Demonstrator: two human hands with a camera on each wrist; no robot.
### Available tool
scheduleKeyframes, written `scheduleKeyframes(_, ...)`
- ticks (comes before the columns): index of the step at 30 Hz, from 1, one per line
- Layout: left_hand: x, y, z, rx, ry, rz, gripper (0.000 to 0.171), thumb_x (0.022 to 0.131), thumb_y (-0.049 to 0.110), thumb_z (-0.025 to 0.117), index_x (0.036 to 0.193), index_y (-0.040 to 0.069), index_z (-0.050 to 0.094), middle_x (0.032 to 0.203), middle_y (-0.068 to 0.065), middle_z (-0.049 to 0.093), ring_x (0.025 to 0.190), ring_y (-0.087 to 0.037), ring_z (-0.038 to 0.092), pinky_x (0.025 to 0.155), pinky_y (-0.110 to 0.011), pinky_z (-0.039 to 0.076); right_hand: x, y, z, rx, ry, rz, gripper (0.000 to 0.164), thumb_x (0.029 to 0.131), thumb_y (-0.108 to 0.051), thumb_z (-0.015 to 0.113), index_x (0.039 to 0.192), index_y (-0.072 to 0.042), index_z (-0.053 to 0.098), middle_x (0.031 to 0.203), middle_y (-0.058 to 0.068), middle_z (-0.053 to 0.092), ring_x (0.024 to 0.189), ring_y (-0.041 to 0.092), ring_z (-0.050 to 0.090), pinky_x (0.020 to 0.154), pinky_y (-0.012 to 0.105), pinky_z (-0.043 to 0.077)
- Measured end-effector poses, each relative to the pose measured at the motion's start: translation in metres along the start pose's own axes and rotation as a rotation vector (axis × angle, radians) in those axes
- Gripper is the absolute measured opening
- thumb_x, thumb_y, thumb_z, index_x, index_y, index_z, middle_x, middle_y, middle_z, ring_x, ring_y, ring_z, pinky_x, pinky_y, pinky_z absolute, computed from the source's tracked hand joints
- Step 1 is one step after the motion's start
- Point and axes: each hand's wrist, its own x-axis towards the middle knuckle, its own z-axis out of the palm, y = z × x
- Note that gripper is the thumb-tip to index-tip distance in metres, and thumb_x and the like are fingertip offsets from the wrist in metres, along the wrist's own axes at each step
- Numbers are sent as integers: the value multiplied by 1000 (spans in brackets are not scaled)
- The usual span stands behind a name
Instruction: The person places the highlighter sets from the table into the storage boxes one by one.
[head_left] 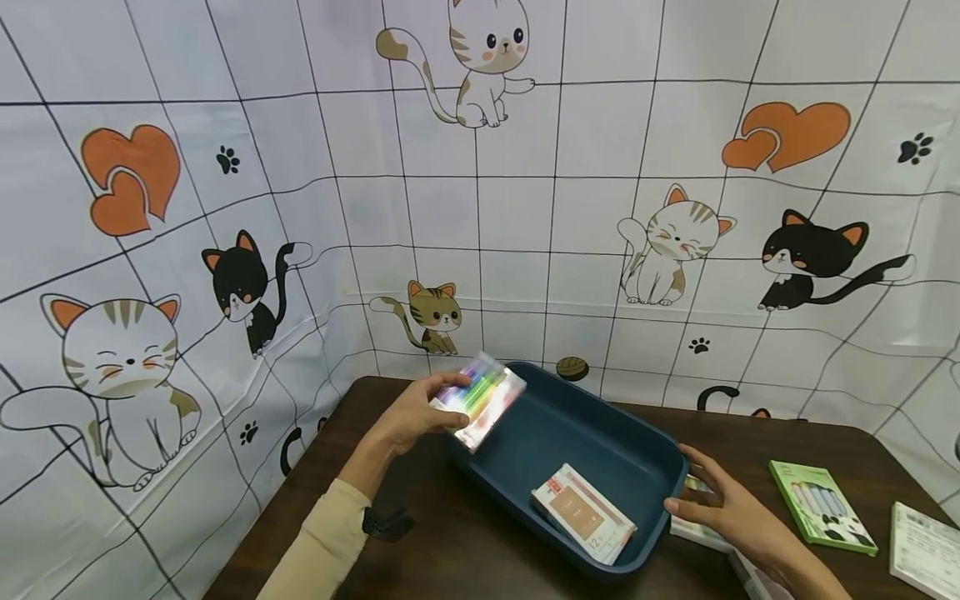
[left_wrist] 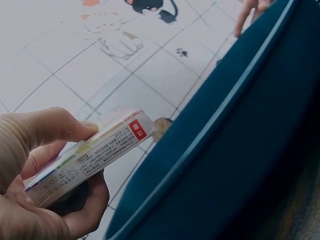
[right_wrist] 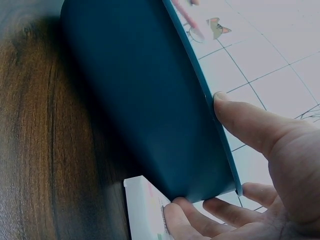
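Observation:
My left hand [head_left: 416,412] grips a flat pack of coloured pens [head_left: 480,400] between thumb and fingers, above the left end of a blue plastic bin [head_left: 555,412]. In the left wrist view, printed text and a red label show on the side of this pack [left_wrist: 95,157]. Inside the bin, a white and tan box [head_left: 585,512] lies near the front right. My right hand [head_left: 723,504] touches the bin's right end with spread fingers. In the right wrist view, the thumb [right_wrist: 240,117] meets the rim, while lower fingertips reach the bin's end near a white box [right_wrist: 145,210].
Right of the bin, a green box [head_left: 822,507] and a white printed box [head_left: 926,546] lie on the dark wooden table [head_left: 405,533]. More boxes [head_left: 697,533] sit partly hidden behind my right hand. A cat-patterned sheet [head_left: 517,208] hangs behind the table.

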Motion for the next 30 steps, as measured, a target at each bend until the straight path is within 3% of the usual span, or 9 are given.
scheduleKeyframes(16,12,-5,25,53,-73,42,59,81,4,86,135,12,62,129,-18,50,100,-32,58,80,-42,60,-1,0,0,-3,7,-11,97,97,-23,73,164,-11,4,160,37,4,139,64,20,94,61,52)
scheduleKeyframes(23,15,-6,35,51,-117,-6,60,83,6,85,137,14,61,128,-20,49,102,-33,59,82,-41,60,1,2,0,10,9,-8,96,97,-23,73,164,-13,5,161,36,4,139,63,20,95,60,52)
scheduleKeyframes(30,18,-9,44,70,-104,-32,60,82,6,85,136,15,63,127,-20,49,102,-33,57,81,-39,60,1,3,-1,16,9,-9,97,97,-21,73,164,-13,4,160,37,3,140,63,20,94,59,52)
